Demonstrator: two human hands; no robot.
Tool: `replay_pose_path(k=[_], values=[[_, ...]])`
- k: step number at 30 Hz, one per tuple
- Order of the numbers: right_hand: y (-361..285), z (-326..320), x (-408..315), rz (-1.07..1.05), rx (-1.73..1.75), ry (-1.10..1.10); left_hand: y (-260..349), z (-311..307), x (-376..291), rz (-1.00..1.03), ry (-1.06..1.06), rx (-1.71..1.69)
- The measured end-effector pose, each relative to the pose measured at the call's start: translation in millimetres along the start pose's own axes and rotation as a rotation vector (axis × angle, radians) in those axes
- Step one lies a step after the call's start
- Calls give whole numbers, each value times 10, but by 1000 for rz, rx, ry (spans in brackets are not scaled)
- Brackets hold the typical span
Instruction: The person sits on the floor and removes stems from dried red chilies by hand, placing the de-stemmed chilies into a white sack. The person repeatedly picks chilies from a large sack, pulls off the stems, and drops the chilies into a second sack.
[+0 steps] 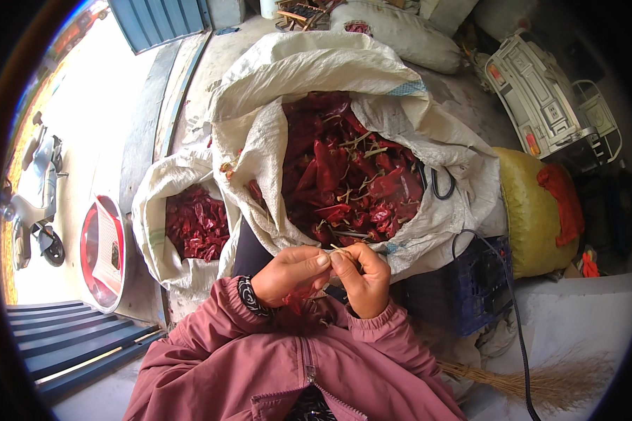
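My left hand and my right hand meet at the fingertips over my lap. Pale dried stems poke out from the pinched thumb and fingers of my right hand. A blurred piece of dried red chili pepper shows just below my left fingers. Whether those fingers hold it, I cannot tell. More dark red peppers rest on my lap, partly in shadow. Directly ahead, a large white woven sack gapes with its rim rolled down, full of whole dried red chili peppers with stems.
Left of it stands a smaller woven sack of red pepper pieces. A red-rimmed tub holds a pink basket. At right are a yellow sack, a blue plastic crate, a black cord and a straw broom.
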State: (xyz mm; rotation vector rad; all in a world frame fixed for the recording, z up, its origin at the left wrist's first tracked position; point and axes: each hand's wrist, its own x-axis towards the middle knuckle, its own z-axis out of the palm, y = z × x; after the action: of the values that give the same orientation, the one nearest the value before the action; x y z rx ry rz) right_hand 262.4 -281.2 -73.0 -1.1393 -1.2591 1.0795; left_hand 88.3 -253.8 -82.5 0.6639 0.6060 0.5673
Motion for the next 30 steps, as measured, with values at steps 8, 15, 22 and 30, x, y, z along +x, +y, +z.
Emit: replay_pose_path(k=[8,15,22,30], values=[[-69,-61,-67,-155,-214,22,-135,50,1,42,-109,-181],[43,-24,-94,255,267,106,-5,166,-49,303,131,570],[127,3,-67,-51,-84,202,-135,201,103,469,225,669],[0,-18,82,-362,-384,183,-106,264,78,183,178,-30]])
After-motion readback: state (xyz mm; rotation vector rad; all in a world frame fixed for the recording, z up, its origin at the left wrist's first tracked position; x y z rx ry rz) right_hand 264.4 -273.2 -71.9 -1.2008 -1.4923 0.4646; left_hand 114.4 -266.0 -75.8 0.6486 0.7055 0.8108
